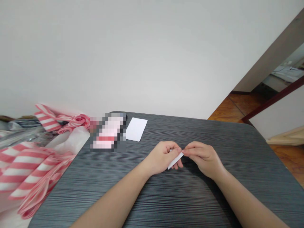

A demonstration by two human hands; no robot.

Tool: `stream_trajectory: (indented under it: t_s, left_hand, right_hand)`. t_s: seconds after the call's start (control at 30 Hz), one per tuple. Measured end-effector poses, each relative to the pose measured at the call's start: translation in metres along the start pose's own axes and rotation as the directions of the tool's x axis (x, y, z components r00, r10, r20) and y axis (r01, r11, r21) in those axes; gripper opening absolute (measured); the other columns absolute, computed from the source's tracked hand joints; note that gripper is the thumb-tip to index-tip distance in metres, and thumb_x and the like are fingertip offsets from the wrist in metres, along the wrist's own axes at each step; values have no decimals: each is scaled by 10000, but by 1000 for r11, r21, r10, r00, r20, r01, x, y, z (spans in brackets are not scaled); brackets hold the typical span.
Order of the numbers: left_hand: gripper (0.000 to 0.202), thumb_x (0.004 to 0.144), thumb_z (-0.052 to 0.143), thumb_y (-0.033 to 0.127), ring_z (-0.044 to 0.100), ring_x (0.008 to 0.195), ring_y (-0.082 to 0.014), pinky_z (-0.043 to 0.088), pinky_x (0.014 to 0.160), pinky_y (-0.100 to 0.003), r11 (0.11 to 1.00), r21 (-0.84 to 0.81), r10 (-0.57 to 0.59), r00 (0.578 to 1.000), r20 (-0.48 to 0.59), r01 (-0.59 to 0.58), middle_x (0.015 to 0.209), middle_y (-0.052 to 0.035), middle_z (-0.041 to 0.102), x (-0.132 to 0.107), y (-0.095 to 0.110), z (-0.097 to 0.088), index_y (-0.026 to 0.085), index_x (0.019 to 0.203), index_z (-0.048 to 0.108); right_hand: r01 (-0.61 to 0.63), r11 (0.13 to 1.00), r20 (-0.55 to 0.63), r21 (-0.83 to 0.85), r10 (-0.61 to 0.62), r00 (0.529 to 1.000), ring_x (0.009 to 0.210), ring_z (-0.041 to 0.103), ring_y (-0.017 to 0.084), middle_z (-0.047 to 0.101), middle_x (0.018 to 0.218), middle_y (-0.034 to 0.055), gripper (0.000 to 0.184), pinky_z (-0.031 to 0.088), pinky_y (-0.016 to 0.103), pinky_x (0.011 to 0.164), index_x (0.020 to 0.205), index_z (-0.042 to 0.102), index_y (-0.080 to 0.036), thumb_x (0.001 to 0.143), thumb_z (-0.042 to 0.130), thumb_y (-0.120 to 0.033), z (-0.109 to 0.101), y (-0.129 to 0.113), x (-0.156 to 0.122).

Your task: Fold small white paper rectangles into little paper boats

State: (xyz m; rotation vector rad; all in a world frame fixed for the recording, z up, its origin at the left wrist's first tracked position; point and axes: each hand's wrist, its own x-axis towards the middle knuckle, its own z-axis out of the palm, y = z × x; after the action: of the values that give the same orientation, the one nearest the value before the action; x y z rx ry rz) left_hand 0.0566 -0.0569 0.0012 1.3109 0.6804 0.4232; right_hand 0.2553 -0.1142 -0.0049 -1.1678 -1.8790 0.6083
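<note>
A small piece of white paper (175, 161) is held between my hands, just above the dark table. My left hand (165, 155) is closed on it, thumb on top and fingers curled underneath. The fingertips of my right hand (204, 157) pinch the paper's upper right end, close to my left thumb. The paper looks narrow from here, and my left hand covers part of it; whether it is folded I cannot tell.
A white sheet or stack of paper (136, 129) lies on the dark wood-grain table (99, 186). Beside it is a pixelated phone-like object (109, 130). Red-and-white striped cloth (26, 167) is heaped at the left. A white wall (152, 57) rises behind the table.
</note>
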Motion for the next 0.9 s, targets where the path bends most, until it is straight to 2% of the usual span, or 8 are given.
stream_trajectory:
  t_s: [0.1,0.2,0.27,0.37,0.5,0.73,0.9]
  left_hand:
    - [297,950,503,387,612,556,-110,489,542,-217,995,93,34,999,-40,-31,685,-55,705,0,1,0,142,804,588]
    - [266,949,502,345,615,586,-112,499,581,-224,980,189,80,995,-61,-67,700,-49,706,-2,2,1,145,803,601]
    - [256,952,492,326,620,606,-113,500,604,-225,964,249,113,992,-54,-96,715,-42,707,-2,3,1,151,808,609]
    - [248,961,473,306,623,628,-110,485,618,-214,931,338,158,987,-30,-139,724,-27,704,-3,5,1,160,817,613]
    - [237,971,457,290,627,650,-104,457,627,-199,878,441,213,977,-8,-188,720,-5,694,-4,8,-1,170,837,612]
    - [244,979,450,300,603,632,-96,413,605,-192,795,569,244,970,18,-210,742,14,701,-5,11,-3,185,852,624]
    - [261,982,439,311,596,613,-99,411,596,-197,806,561,219,976,14,-189,729,17,701,-5,10,-3,190,856,631]
  right_hand:
    - [-53,997,-23,59,55,998,752,681,176,727,833,40,175,534,308,701,964,760,-254,940,588,-232,2,0,0]
    - [-220,967,-46,129,228,973,637,639,152,703,743,29,208,513,279,617,1011,717,-211,975,523,-278,4,2,-1]
    - [-328,932,-7,155,333,943,566,597,133,680,686,21,258,471,250,543,940,705,-187,993,486,-315,5,2,-1]
    - [-406,895,102,184,393,914,526,558,113,653,639,12,342,426,228,506,795,676,-173,1003,457,-334,5,0,2]
    - [-433,884,175,177,405,898,536,569,109,637,607,8,380,433,223,544,697,645,-166,997,455,-300,2,-6,6]
    - [-433,891,203,134,403,892,557,596,116,654,629,5,281,452,224,575,690,649,-171,933,512,-205,-1,-11,10]
    - [-409,909,195,80,388,901,562,600,118,652,620,-4,236,447,220,573,696,655,-178,901,538,-166,-1,-9,9]
